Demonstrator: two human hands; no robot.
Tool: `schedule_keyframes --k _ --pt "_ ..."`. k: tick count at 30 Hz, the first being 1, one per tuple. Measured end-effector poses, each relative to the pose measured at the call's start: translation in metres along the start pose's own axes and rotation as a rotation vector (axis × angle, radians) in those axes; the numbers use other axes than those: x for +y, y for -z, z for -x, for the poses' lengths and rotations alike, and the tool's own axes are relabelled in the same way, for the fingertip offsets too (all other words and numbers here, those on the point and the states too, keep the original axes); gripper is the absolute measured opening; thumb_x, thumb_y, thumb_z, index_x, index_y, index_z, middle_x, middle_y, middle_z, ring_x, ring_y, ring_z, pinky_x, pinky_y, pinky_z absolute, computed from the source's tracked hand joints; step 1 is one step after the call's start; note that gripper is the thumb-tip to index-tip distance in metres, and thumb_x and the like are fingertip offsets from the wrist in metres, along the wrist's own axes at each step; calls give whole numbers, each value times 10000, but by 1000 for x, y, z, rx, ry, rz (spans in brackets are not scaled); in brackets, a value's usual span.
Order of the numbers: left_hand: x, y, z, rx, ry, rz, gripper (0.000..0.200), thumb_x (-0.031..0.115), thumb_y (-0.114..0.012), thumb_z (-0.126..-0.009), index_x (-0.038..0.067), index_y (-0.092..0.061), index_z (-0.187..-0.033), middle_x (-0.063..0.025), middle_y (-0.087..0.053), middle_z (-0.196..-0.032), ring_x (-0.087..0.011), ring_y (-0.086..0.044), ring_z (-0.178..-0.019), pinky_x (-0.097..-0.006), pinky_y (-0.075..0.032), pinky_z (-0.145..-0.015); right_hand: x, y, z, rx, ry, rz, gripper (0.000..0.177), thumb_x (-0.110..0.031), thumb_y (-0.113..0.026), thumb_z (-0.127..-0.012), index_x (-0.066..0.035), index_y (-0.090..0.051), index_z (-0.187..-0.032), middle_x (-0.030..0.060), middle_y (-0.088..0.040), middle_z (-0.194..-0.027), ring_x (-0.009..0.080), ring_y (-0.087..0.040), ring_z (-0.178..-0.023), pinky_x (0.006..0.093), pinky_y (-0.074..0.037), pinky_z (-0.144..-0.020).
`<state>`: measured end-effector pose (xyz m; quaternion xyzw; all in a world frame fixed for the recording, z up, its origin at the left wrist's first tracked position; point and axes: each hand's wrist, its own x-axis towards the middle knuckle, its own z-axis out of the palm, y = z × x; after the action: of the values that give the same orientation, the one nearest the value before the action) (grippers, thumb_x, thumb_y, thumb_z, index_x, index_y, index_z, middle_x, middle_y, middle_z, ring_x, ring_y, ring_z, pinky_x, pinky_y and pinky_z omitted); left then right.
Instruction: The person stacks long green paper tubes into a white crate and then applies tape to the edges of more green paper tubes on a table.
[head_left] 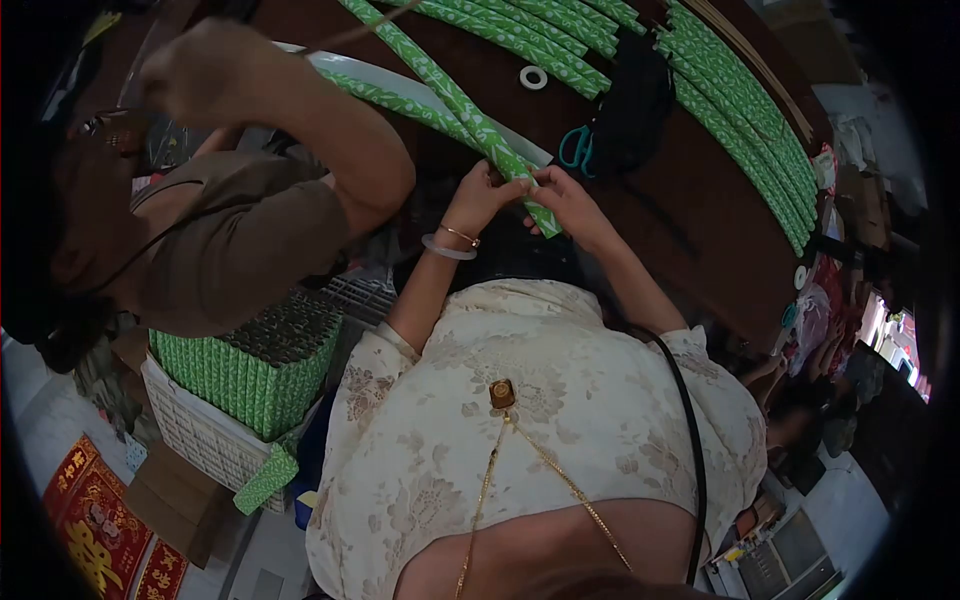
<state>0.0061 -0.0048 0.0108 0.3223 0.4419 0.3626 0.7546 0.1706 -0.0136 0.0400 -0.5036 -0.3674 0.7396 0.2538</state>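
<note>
A long green-and-white patterned paper roll (430,72) slants from the table's far side down to the near edge. My left hand (480,200) grips its left side close to the lower end, fingers bent around it. On the other side, my right hand (570,205) pinches the same roll, thumb near the left thumb. The roll's tip sticks out just below both hands. Beneath it lie another green roll (400,103) and a white strip (515,142). Teal-handled scissors (575,150) rest right of my hands, beside a black cloth bag (635,105).
At left, a co-worker's arm (350,150) reaches over the table. More green rolls (745,130) lie at the right, with a tape roll (533,78) near the back. A white basket (200,425) packed with green rolls (240,375) stands at lower left.
</note>
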Motion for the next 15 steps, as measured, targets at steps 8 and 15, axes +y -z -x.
schedule_keyframes --k 8,15 --pt "-4 3 -5 -20 -65 -26 355 87 -660 -758 -32 -470 -1033 -93 -587 -972 -133 -582 -836 -256 -487 -686 -1 -2 2 25 -12 40 251 -169 -474 -885 -18 -418 -1077 85 -534 -940 134 -574 -672 248 -492 -561" --pt "-2 -1 1 22 -32 -111 371 106 -635 -782 -19 -478 -1095 -74 -586 -1028 -116 -566 -860 -240 -464 -721 6 -1 2 9 -15 7 242 -159 -464 -886 -19 -405 -1075 92 -554 -925 136 -576 -660 250 -493 -554"
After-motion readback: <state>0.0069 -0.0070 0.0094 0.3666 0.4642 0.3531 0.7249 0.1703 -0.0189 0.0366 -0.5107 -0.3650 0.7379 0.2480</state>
